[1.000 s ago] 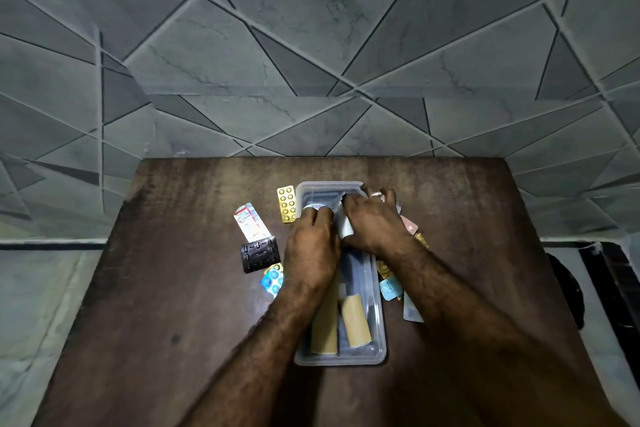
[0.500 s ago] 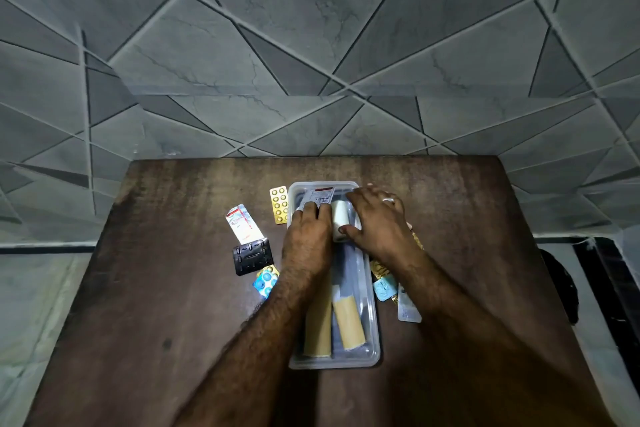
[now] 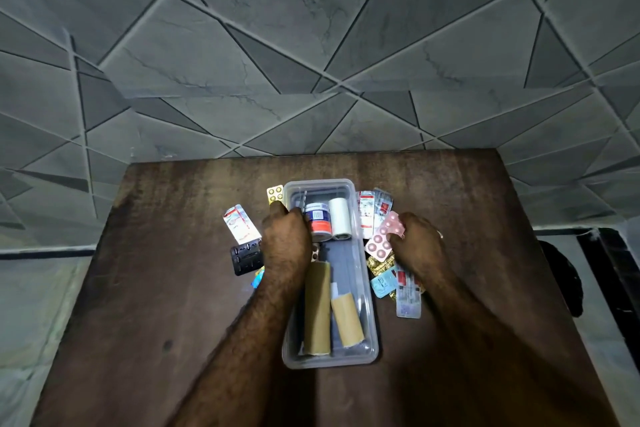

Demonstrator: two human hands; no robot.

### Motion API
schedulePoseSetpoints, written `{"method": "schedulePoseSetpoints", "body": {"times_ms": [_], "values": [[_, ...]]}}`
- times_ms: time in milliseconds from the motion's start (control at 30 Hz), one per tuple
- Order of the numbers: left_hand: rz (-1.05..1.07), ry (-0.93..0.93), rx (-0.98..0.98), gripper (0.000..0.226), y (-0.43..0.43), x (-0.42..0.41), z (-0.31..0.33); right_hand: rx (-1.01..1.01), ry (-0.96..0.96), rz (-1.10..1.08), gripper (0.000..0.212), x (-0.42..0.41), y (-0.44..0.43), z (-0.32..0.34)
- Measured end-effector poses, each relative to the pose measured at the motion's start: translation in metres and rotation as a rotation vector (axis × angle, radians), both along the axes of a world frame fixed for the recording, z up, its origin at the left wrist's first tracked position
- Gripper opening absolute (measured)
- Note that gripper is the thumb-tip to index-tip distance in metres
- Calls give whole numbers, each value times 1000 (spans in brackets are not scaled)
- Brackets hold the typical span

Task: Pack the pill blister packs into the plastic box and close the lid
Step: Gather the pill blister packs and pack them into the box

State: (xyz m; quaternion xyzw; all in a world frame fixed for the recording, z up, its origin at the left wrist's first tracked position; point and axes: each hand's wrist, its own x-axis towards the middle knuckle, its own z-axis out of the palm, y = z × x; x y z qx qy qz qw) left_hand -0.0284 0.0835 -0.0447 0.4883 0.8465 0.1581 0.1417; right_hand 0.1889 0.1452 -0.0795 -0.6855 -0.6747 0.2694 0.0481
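Your right hand (image 3: pixel 417 239) pinches the pink blister pack (image 3: pixel 385 240) — lay it flat in the plastic box (image 3: pixel 367 291) while your curled left hand (image 3: pixel 285 236) steadies the rim — what it grips, I cannot tell.

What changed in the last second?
The right hand left the box and moved right to the loose packs, where it now pinches the pink pack. The left hand slid to the box's left wall. The white roll, now uncovered, lies in the box. The brown tubes stayed put.
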Motion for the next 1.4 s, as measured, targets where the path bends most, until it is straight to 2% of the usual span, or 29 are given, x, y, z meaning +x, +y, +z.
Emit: {"method": "schedulePoseSetpoints", "body": {"times_ms": [167,300,400,467,600,700,833,1067,1300,1400], "values": [[72,-119,127,25,-10,-7,-2,-30,-26,23,61,-2,-6,-2],[335,-350,286,18,-27,-32,-9,-59,-18,63,83,-4,-6,-3],[457,-358,194,22,-47,-59,-24,-84,-44,90,94,-6,-4,-3],[398,-319,70,26,-61,-74,-36,-88,-66,113,98,-8,-3,-5],[176,-235,-139,47,-79,-90,-61,-62,-74,127,88,-9,-3,-7],[144,-226,-156,58,-80,-88,-63,-70,-94,139,88,-9,-4,-5],[136,-241,-167,67,-75,-87,-60,-99,-87,129,99,-9,-4,-5],[208,-149,-186,62,-68,-83,-61,-59,-95,106,103,-9,-2,0],[310,-260,-60,56,-60,-84,-63,83,42,-42,67,-4,3,6],[313,-289,-5,45,-64,-89,-63,74,205,-179,60,0,8,8]]}}
